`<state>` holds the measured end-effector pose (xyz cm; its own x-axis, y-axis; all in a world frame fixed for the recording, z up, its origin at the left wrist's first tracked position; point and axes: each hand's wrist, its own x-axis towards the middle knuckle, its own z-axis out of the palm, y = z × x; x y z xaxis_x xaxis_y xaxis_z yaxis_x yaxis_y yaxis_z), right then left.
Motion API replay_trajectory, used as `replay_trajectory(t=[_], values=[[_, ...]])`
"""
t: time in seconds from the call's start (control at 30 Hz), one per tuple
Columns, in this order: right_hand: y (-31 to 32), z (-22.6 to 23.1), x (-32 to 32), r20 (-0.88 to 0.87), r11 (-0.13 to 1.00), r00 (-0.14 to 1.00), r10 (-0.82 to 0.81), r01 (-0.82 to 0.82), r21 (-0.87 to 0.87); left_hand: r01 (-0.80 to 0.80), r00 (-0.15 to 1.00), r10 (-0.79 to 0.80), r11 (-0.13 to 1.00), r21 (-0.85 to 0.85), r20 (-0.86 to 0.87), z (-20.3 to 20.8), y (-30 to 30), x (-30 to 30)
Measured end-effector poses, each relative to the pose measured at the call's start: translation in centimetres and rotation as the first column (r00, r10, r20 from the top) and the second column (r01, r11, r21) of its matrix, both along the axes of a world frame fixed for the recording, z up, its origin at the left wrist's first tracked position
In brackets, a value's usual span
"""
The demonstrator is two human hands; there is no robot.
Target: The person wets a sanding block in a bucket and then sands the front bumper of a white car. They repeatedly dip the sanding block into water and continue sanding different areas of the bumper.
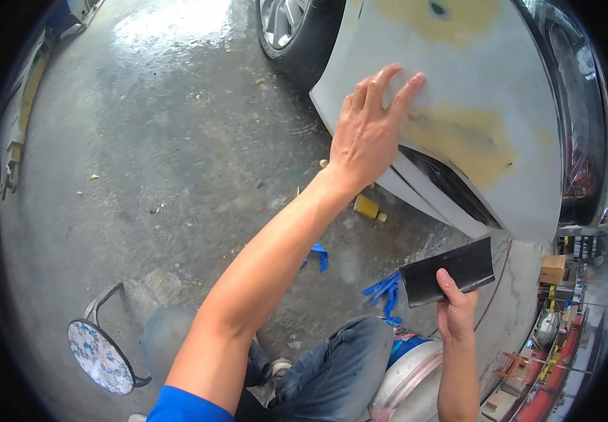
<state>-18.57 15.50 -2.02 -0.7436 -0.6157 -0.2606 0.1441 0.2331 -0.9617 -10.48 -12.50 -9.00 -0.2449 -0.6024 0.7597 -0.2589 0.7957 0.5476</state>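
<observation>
My left hand (370,126) reaches over the grey car bumper (472,91), palm down with its fingers spread. The fingertips rest on or just above the surface; I cannot tell which. Close to them is a yellowish filler patch (462,137) with a dark smudge, and a similar patch (430,17) lies farther off. Lower right, my right hand (457,309) grips a black, slightly curved sheet (448,271) that looks like sandpaper, thumb on top. The fingers under the sheet are mostly hidden.
A wheel (290,28) stands beside the bumper. Blue tape scraps (386,292) and a small yellow block (366,206) lie on the concrete floor (142,176). A round-seated stool (103,355) is at left, a white bucket (409,387) near my knee. Cluttered shelves (543,352) line the right.
</observation>
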Motion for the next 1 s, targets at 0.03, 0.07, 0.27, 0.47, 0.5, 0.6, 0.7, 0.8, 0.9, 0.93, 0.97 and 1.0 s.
replay_trajectory(t=[0.03,0.07,0.27,0.47,0.5,0.6,0.7,0.8,0.9,0.93,0.97,1.0], values=[[-0.5,0.2,0.1,-0.012,1.0,1.0,0.022,-0.022,0.018,-0.035,0.999,0.036,0.999,-0.02,0.026,-0.3,-0.5,0.1],[-1.1,0.5,0.3,-0.024,0.998,0.999,0.043,-0.042,0.036,-0.068,0.996,0.07,0.997,-0.041,0.049,-0.5,-0.8,0.1],[-6.7,5.0,1.6,-0.576,0.95,0.759,0.304,-0.197,0.242,-0.121,0.986,0.139,0.978,0.17,-0.093,-1.6,0.7,-1.7],[-17.6,11.0,-1.4,-0.666,0.641,-0.66,0.348,-0.351,0.682,0.125,0.973,0.02,0.795,0.594,-0.231,-3.3,4.3,-1.5],[-18.8,11.9,-1.6,-0.462,0.624,-0.845,0.269,-0.213,0.752,0.159,0.966,0.011,0.76,0.63,-0.258,-3.4,4.9,-1.7],[-19.6,10.3,-4.3,-0.224,0.655,-0.918,0.327,0.049,0.754,0.21,0.955,-0.005,0.722,0.66,-0.298,-3.7,5.4,-1.8],[-19.7,9.1,-3.2,-0.17,0.651,-0.893,0.417,0.163,0.742,0.239,0.933,0.025,0.702,0.671,-0.359,-3.9,5.6,-2.4],[-22.0,7.8,-1.9,-0.21,0.598,-0.861,0.463,0.128,0.792,0.261,0.897,0.063,0.723,0.64,-0.437,-3.6,5.6,-3.2],[-23.2,6.8,-1.7,-0.195,0.575,-0.861,0.47,0.132,0.808,0.313,0.839,0.229,0.538,0.782,-0.494,-3.6,5.5,-3.3],[-22.8,7.9,-1.6,-0.199,0.555,-0.854,0.481,0.121,0.823,0.48,0.763,0.368,0.226,0.848,-0.531,-3.7,5.0,-3.3],[-22.3,8.7,-1.7,-0.205,0.535,-0.851,0.483,0.102,0.839,0.627,0.69,0.523,-0.086,0.775,-0.5,-3.6,4.4,-3.1],[-21.6,9.1,-2.1,-0.206,0.551,-0.861,0.464,0.1,0.828,0.771,0.582,0.536,-0.127,0.624,-0.611,-3.4,4.6,-2.7]])
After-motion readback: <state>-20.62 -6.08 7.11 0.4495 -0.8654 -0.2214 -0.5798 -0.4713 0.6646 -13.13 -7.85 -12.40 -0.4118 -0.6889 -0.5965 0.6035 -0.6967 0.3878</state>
